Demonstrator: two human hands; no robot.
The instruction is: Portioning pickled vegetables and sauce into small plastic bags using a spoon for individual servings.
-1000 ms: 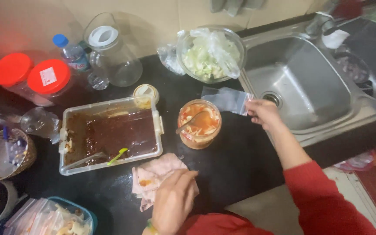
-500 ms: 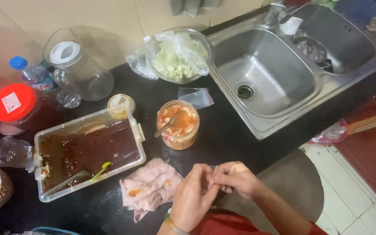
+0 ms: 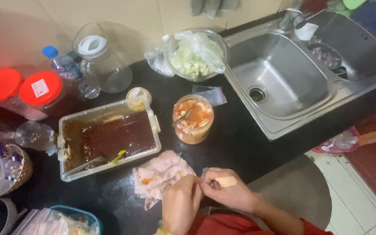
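Both hands, left and right, meet fingertip to fingertip, fingers curled.

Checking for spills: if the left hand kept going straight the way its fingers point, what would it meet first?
Probably the stained pink cloth right ahead of the left hand; the sauce-filled tray lies beyond. Depth is hard to judge.

Sink brushed metal, semi-matt; table glossy black; tub clear plastic; cloth pink, stained; jar clear, glossy.
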